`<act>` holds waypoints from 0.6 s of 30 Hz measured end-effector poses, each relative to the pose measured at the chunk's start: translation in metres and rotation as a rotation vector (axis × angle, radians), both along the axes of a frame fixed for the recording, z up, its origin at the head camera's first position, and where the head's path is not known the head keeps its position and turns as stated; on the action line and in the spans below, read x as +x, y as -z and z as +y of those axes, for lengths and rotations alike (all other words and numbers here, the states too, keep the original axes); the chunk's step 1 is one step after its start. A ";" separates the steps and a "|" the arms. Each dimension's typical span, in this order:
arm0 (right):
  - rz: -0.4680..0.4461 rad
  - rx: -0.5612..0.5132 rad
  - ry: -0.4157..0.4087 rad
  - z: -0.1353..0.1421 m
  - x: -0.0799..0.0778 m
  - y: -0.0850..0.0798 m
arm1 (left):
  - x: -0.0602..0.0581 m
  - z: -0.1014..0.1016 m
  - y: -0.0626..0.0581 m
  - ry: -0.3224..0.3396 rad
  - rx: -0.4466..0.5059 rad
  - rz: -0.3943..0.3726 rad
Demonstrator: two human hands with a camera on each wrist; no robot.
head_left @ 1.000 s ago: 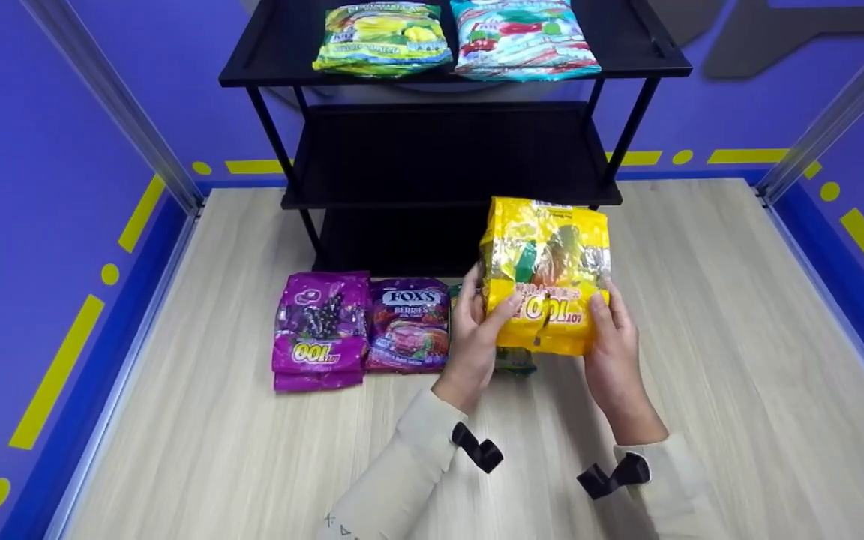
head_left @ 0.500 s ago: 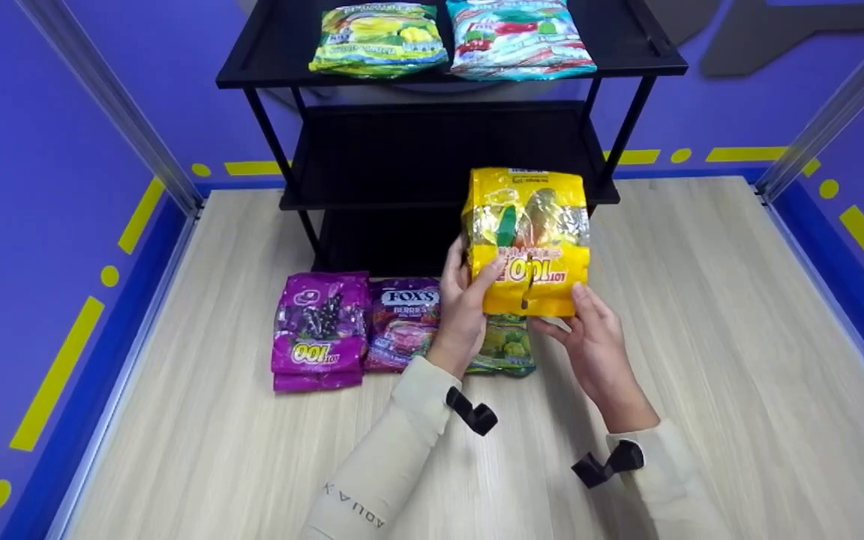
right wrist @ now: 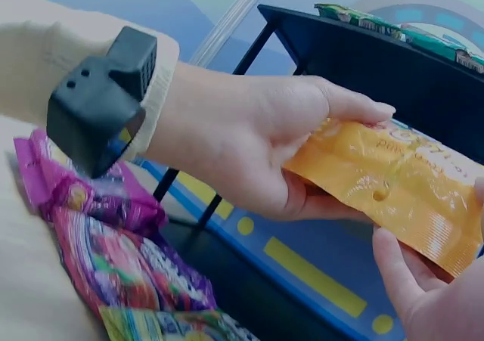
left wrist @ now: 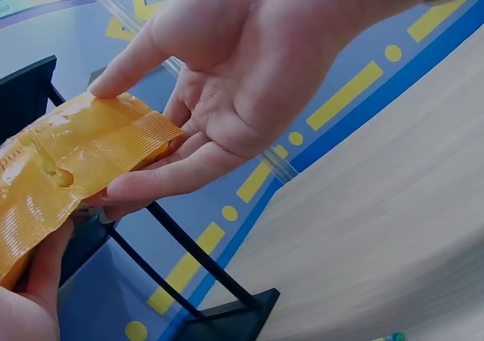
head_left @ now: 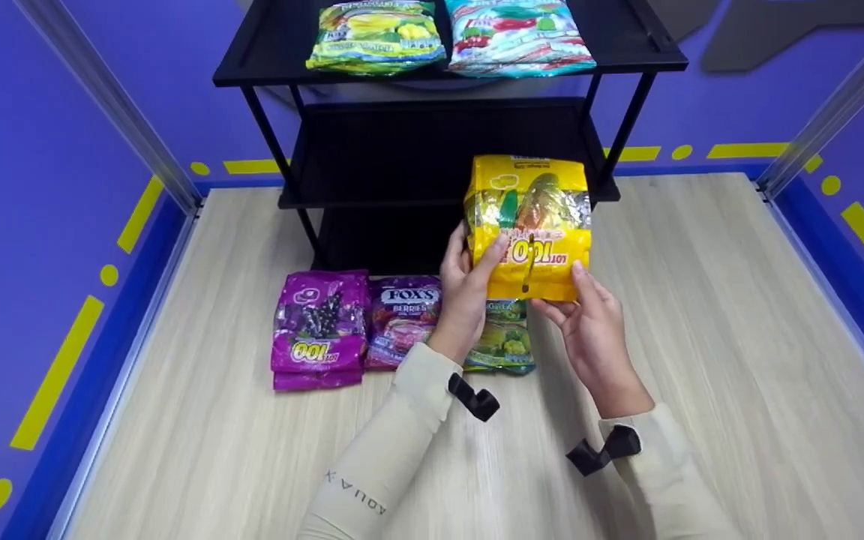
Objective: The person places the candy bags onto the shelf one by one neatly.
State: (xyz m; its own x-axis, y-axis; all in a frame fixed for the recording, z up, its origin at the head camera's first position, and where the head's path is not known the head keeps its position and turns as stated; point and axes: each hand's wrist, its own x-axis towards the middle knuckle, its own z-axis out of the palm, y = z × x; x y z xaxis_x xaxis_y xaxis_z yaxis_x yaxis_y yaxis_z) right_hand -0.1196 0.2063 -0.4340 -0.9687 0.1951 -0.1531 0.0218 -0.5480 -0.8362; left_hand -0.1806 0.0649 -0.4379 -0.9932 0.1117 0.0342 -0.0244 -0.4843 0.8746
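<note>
Left hand (head_left: pixel 469 292) and right hand (head_left: pixel 593 330) grip yellow bag (head_left: pixel 533 214)

Left curls round its left edge, thumb on front; right pinches lower right corner. Bag raised above wood-look surface (head_left: pixel 214 450), print upside down. Lying there in a row: purple bag (head_left: pixel 319 330), Fox's Berries bag (head_left: pixel 406 322), green bag (head_left: pixel 508 345), last two part-hidden. Behind: black rack (head_left: pixel 394 154), yellow-green bag (head_left: pixel 376 37) and teal-red bag (head_left: pixel 520 37) on top

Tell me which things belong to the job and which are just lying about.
In the job:
yellow bag, held by left hand and right hand
black rack, probably

Seemingly lying about:
purple bag
Fox's bag
green bag
yellow-green bag
turquoise bag
</note>
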 end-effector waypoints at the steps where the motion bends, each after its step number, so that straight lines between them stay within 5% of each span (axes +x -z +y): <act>1: -0.001 -0.018 0.006 -0.001 -0.001 -0.001 | -0.001 0.000 -0.002 -0.001 -0.019 -0.003; 7: 0.008 -0.078 -0.015 -0.004 -0.004 -0.008 | -0.006 -0.007 -0.006 0.036 -0.091 0.016; 18: 0.032 -0.079 -0.016 -0.010 -0.007 -0.017 | -0.002 -0.022 0.005 0.141 -0.142 0.153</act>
